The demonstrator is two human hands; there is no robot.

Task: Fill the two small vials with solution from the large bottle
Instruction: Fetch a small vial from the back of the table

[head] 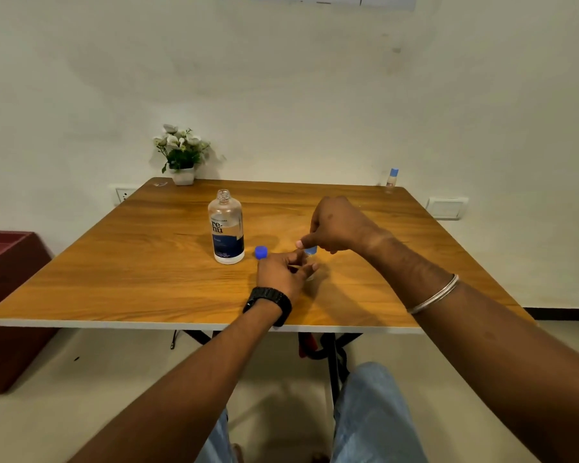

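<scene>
The large clear bottle (226, 228) with a dark blue label stands uncapped near the middle of the wooden table (114, 262). Its blue cap (260, 252) lies just to its right. Right of the cap, my left hand (283, 270) holds a small vial (311, 275) upright on the table; the vial is mostly hidden by my fingers. Above it, my right hand (335, 227) pinches the vial's light blue cap (311, 250). A second small vial (392, 178) with a blue cap stands at the far right corner of the table.
A white pot of artificial flowers (182, 155) sits at the far left edge against the wall. A dark red box (7, 295) stands on the floor to the left. My knees in jeans show below the table's near edge.
</scene>
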